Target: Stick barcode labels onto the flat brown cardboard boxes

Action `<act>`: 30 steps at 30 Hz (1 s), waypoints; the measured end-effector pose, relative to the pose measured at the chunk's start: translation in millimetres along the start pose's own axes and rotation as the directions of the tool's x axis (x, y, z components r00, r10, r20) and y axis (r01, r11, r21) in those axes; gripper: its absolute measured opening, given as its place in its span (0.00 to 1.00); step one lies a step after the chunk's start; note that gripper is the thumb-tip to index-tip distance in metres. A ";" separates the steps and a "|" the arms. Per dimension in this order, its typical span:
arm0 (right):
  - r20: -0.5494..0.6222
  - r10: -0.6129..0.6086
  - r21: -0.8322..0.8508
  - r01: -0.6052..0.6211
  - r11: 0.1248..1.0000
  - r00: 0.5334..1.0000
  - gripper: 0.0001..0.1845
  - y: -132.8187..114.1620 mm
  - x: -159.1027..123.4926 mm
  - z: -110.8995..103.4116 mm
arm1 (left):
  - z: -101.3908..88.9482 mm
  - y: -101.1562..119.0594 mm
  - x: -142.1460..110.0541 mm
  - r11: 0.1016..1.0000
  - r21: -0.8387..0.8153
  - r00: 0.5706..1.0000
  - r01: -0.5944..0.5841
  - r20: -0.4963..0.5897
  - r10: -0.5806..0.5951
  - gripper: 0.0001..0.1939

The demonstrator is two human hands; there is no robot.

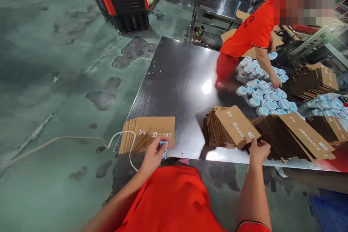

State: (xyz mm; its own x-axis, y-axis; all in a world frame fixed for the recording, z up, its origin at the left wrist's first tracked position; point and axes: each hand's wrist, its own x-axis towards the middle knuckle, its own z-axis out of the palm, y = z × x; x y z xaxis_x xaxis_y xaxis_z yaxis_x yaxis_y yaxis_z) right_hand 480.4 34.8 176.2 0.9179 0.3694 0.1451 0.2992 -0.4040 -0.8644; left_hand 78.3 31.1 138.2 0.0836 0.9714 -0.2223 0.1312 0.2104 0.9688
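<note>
Pinching a small pale-blue piece (164,148) (too small to tell exactly what it is) between thumb and fingers, the left hand (153,154) sits at the near edge of a fanned stack of kraft paper bags (146,134), printed "Sbeauty" in white. Just left of that hand, a white cord (119,134) loops down and trails away across the green concrete floor (54,50).

Well to the right of the left hand, the right hand (259,151) rests with its fingers (255,144) curled over brown bags, its thumb side against the corner of a second fanned stack (235,127). A third, larger stack (304,137) lies just beyond it on the right; whether the fingers are clamped on anything, I cannot tell.

Ahead of the right hand, rows of round tins with pale-blue-and-white lids (268,98) crowd a steel table (174,87). Farther ahead, a co-worker's hand (276,81) in an orange shirt (250,32) reaches down among the tins, and another pile of bags (314,81) sits beyond them to the right.
</note>
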 end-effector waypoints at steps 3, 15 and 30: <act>0.028 -0.110 -0.060 0.111 0.992 0.994 0.15 -3.0 -44.6 11.7 | 0.5 4.7 -1.6 1.000 -0.011 0.999 0.023 0.028 -0.023 0.08; 0.949 -0.263 0.284 -0.108 0.953 0.177 0.09 -67.8 -242.0 79.8 | -3.8 20.3 -12.0 0.976 -0.209 0.996 0.065 -0.043 -0.075 0.18; 0.858 -0.112 0.084 0.079 0.993 0.501 0.11 -19.5 -227.1 169.2 | -22.8 -46.8 16.7 0.928 -0.247 0.927 0.279 -0.182 -0.327 0.15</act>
State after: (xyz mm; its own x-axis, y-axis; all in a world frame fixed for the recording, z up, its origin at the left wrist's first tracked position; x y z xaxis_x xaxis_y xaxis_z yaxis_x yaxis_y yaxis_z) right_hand 222.0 100.4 78.6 0.2027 0.9485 -0.2435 0.3477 -0.3021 -0.8876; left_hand 51.0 40.0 91.7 -0.1453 0.8519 -0.5031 -0.0993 0.4934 0.8641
